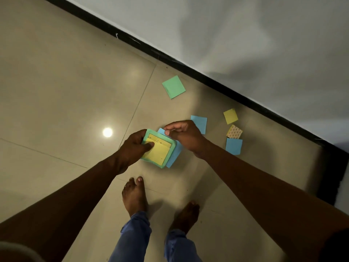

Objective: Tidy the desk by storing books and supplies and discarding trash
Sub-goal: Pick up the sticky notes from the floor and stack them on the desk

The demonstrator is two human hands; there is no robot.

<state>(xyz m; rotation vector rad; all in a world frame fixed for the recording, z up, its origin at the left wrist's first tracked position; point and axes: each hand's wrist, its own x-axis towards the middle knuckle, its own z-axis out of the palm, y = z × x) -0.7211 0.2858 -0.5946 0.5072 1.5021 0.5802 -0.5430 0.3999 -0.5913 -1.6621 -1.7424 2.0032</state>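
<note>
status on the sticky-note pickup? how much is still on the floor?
Done: a few notes are already gathered into a stack, yellow on green on blue, gripped by the left hand. In hand: the right hand pinches the stack's far edge. Left on the floor: green note, blue note, yellow note, patterned pad, second blue note.

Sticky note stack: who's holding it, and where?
Left hand grips the stack of sticky notes at its left edge, thumb on the yellow top note. Right hand pinches its far blue edge.
</note>
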